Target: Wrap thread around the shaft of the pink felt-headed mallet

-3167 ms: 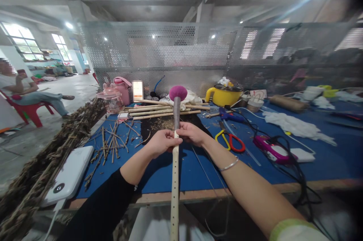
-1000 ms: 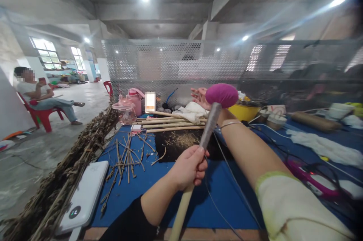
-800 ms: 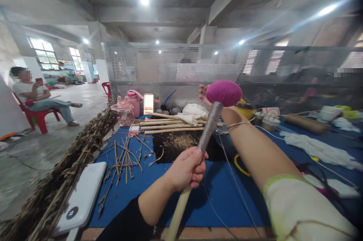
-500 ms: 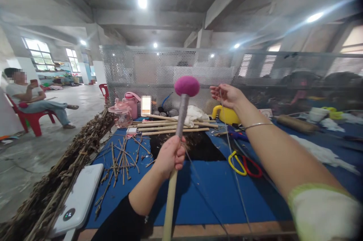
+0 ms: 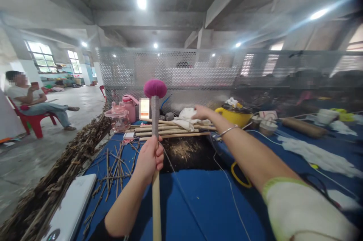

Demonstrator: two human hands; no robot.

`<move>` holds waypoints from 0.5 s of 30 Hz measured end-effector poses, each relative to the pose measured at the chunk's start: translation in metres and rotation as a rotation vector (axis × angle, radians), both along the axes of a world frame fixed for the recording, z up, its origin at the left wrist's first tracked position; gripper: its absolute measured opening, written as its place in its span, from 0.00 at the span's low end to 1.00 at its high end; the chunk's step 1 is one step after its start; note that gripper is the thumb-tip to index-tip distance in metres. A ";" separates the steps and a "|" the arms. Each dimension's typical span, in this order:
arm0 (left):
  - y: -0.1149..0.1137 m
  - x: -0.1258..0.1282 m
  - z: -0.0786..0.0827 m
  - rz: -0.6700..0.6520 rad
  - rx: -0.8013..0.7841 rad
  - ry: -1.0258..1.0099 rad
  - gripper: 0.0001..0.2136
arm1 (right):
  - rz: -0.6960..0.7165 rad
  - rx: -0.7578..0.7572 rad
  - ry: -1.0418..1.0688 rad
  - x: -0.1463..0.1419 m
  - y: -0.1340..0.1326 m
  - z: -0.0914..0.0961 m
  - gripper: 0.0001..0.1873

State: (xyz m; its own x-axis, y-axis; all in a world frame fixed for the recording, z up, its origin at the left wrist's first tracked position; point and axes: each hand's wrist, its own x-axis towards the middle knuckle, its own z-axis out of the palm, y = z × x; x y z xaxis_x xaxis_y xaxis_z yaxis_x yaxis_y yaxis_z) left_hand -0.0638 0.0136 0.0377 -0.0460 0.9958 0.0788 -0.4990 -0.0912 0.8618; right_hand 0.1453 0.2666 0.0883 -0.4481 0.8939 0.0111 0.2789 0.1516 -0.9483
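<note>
**Purple-headed stick (image 5: 155,106) upright in the left hand (image 5: 150,157), right hand (image 5: 204,112) out at the white cloth (image 5: 185,115)**

Containers first: a yellow pot (image 5: 234,117) sits at the back, crumpled white paper (image 5: 231,101) on top, its inside out of sight. Over on the left, a pink see-through pitcher (image 5: 118,118) stands right by a pink flask (image 5: 130,109), contents too small to call. Same story for the drink cup (image 5: 267,127) on the right.

Down to the blue table covering (image 5: 181,203), and a black cloth (image 5: 208,159) carries straw-coloured scraps (image 5: 183,148); pale wooden sticks (image 5: 167,133) lie behind, brown twigs (image 5: 115,171) to the left. A perforated metal screen (image 5: 170,63) backs it all, and across the concrete hall a person (image 5: 31,99) sits on a red chair (image 5: 36,124).

And the stick itself, up above the table, centre-left! Rounded purple head (image 5: 155,88), smooth grey wrapping (image 5: 154,123) beneath, bare pale shaft (image 5: 156,203) running out of view below. The left fingers are curled snugly round it at the wrapping's lower end; the right hand is blurred, so whether it pinches that cloth, I can't tell.
</note>
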 end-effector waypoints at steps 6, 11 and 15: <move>-0.014 0.002 0.011 0.026 -0.124 0.026 0.19 | -0.217 0.364 -0.467 -0.089 0.052 -0.050 0.27; -0.015 0.007 0.014 0.061 -0.264 -0.015 0.22 | -0.123 0.464 -0.636 -0.113 0.093 -0.068 0.32; -0.012 0.007 0.012 0.070 -0.303 -0.039 0.22 | -0.166 0.532 -0.663 -0.113 0.107 -0.081 0.27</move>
State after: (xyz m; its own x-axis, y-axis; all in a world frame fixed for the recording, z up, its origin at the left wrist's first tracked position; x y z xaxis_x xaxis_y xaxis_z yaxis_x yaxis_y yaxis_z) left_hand -0.0564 0.0017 0.0495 -0.1122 0.9680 -0.2243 -0.5337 0.1317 0.8354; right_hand 0.0324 0.3733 0.0076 -0.3744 0.8985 0.2293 0.8070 0.4375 -0.3965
